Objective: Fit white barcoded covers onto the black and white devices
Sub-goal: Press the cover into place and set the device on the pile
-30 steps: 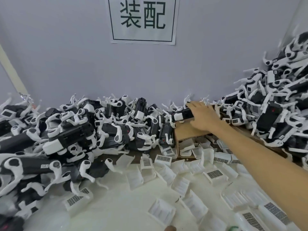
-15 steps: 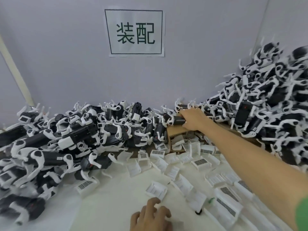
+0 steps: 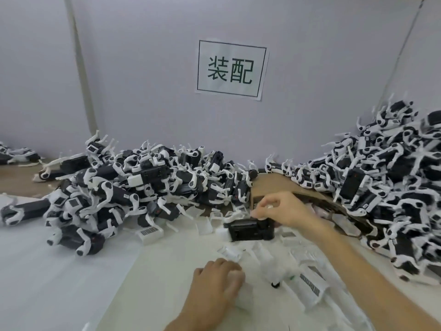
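Black device (image 3: 250, 230) gripped in right hand (image 3: 280, 211), fingers over its top, low over bench (image 3: 71, 283) by cardboard box (image 3: 274, 185). Boxy, dark, white bit at one end, nothing fitted yet I reckon. Left hand (image 3: 218, 280) curled on loose white cover (image 3: 242, 298), grip too blurry to call. Next: line cover up, snap on.

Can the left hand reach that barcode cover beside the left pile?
Probably yes: only bare table lies between the left hand and the barcode cover, and nothing lies on top of it.
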Demonstrator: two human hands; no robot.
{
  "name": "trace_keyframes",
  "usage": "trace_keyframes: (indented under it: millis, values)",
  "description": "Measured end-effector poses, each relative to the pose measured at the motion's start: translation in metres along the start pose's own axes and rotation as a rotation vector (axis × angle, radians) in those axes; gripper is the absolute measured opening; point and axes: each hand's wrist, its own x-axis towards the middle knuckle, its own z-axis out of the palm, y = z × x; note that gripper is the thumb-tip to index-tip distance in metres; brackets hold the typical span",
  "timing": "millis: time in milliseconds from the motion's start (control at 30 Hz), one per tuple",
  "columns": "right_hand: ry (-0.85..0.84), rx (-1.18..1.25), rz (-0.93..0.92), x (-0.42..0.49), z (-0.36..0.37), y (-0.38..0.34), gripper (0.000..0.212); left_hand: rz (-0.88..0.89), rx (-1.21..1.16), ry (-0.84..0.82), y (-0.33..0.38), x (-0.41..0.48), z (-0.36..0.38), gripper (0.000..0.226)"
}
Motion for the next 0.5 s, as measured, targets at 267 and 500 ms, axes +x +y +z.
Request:
trace_keyframes:
  millis: [267, 500]
  values:
    - [0.008, 0.578, -0.104, -0.062, 0.086, 0.034, 0.024, -0.199, -1.071, 0.096, -0.001, 0.001, -0.021, 0.058]
    - [0.361, 0.073, -0.291, -0.058, 0.096, 0.055, 0.022, -0.133, -1.103, 0.120, -0.009, 0.003, -0.028, 0.036]
